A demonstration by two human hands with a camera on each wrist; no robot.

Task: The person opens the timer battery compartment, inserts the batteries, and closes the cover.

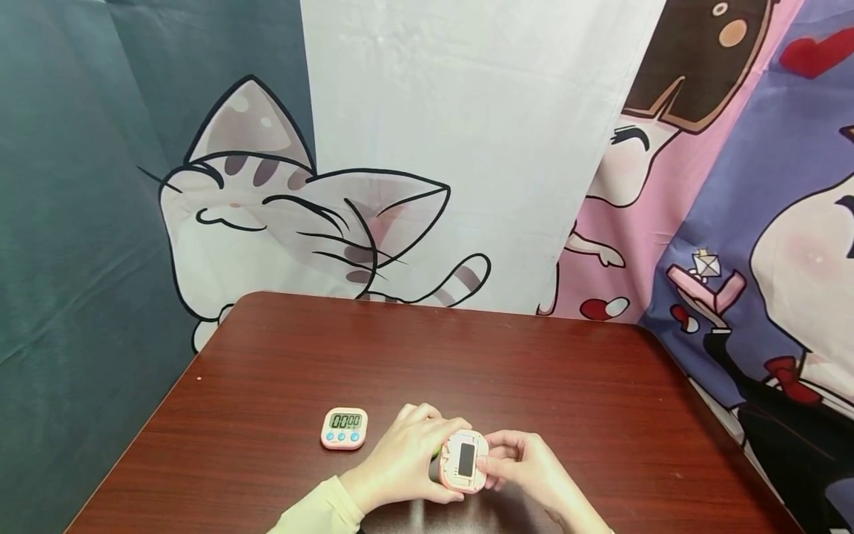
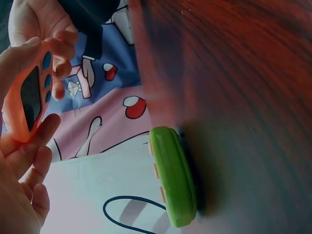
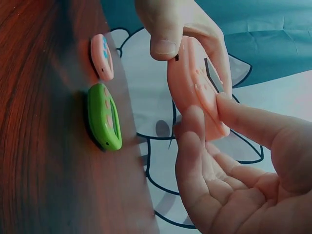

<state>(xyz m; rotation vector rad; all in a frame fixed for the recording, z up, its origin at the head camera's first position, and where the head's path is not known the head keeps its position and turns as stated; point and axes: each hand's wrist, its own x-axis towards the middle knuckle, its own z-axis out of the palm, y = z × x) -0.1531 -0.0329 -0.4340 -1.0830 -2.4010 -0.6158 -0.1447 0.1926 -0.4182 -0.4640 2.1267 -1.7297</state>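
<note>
My left hand grips a pink kitchen timer above the table, its pale back with a dark rectangle facing up. My right hand pinches the timer's right edge between thumb and fingers. In the left wrist view the held timer shows its dark screen and blue buttons. From the right wrist, the right thumb presses on the back of the timer, close by the dark rectangle. A green timer stands on the table, mostly hidden behind the left hand in the head view.
Another pink timer with blue buttons lies left of the left hand, its display reading 00:00. Both rest on a dark red-brown wooden table. Printed cartoon cloths hang behind the table and along its sides.
</note>
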